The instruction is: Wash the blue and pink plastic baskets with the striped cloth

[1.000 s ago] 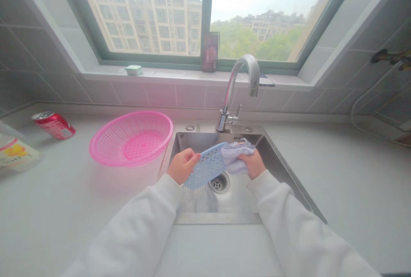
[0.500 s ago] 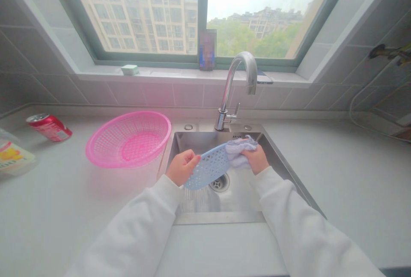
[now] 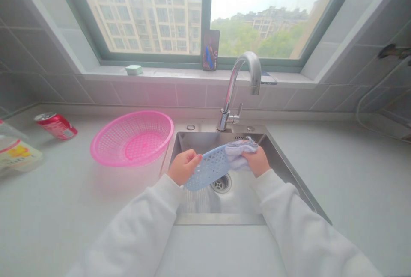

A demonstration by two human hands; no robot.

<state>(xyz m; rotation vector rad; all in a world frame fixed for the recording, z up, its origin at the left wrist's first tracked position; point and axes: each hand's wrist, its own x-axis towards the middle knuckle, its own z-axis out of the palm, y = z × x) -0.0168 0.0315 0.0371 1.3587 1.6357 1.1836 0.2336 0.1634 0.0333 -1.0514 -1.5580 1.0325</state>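
My left hand [image 3: 184, 166] is closed on the near-left rim of a light blue perforated plastic basket [image 3: 208, 170], tilted over the sink. A pale lavender cloth [image 3: 238, 153] lies bunched around the basket's right end, and my right hand [image 3: 257, 161] grips it there. Fingers of the right hand are partly hidden by the cloth. Below the basket is the steel sink [image 3: 244, 200] with its round drain [image 3: 221, 183]. Behind it stands the curved chrome faucet [image 3: 237, 84]; no water shows at its spout.
Left of the sink, a pink colander [image 3: 102, 148] rests on the counter [image 3: 70, 208]. Farther left are a tipped red can [image 3: 59, 126] and a clear bottle with a yellow-flowered label [image 3: 21, 155]. A phone [image 3: 210, 50] and a pale green box [image 3: 134, 69] stand on the windowsill.
The whole view has shifted slightly, so the surroundings appear a little farther right. Both hands keep nearly the same hold on the basket and cloth.
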